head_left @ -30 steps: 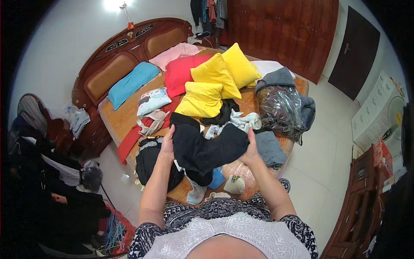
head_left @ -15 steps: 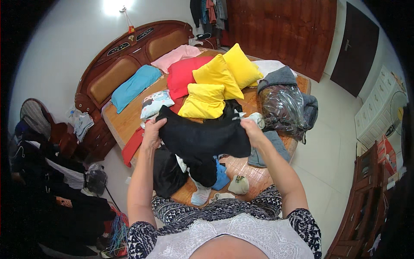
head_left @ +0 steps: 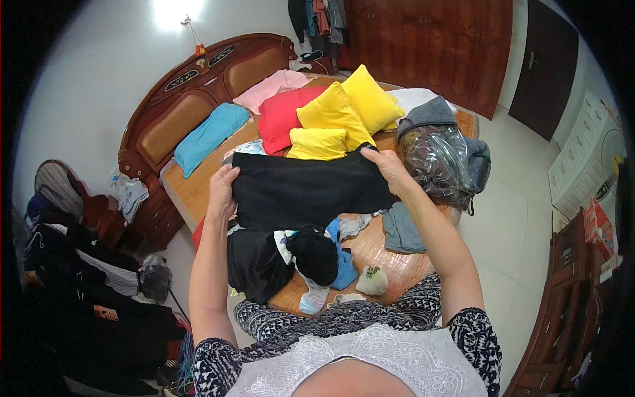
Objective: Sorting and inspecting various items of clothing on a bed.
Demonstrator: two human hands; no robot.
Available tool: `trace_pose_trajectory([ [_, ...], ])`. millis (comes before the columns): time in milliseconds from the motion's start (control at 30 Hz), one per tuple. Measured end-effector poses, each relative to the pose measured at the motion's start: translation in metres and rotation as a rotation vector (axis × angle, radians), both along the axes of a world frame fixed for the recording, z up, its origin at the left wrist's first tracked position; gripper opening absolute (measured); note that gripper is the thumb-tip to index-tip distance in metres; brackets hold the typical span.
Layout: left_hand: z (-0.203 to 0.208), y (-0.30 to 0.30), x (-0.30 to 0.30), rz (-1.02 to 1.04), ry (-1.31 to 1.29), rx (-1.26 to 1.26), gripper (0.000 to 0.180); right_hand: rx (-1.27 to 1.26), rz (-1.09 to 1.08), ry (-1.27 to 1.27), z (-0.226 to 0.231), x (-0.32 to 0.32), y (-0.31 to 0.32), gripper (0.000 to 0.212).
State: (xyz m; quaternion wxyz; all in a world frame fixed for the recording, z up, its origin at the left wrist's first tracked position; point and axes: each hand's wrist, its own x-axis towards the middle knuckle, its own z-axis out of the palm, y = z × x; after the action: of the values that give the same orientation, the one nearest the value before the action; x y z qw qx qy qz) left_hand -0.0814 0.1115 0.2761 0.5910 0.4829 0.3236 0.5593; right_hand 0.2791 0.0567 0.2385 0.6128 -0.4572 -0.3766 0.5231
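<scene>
I hold a black garment [head_left: 304, 193] spread above the bed [head_left: 405, 266], left hand [head_left: 223, 188] and right hand [head_left: 389, 171] pinching its upper corners, the best grip, I judge, on likely light, soft cloth.

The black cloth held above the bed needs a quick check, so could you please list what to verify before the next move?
1. Left hand gripping: ok, at the cloth's upper left corner.
2. Right hand gripping: ok, near the upper right corner.
3. Black cloth spread out: ok, stretched between both hands.
4. Bed clear nearby: not ok, a grey cloth and yellow cushions lie there.
5. Cloth's far side: cannot tell, hidden.
</scene>
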Motion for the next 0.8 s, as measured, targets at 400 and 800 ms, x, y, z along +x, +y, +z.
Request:
trace_pose_trajectory([
  [400,0.003,0.008,-0.003,0.097,0.079,0.17,0.014,0.128,0.041,0.122,0.003,0.004,0.018,0.025],
  [800,0.017,0.001,0.005,0.111,0.201,-0.053,0.013,0.03,0.124,-0.09,0.008,0.022,0.025,0.028],
])
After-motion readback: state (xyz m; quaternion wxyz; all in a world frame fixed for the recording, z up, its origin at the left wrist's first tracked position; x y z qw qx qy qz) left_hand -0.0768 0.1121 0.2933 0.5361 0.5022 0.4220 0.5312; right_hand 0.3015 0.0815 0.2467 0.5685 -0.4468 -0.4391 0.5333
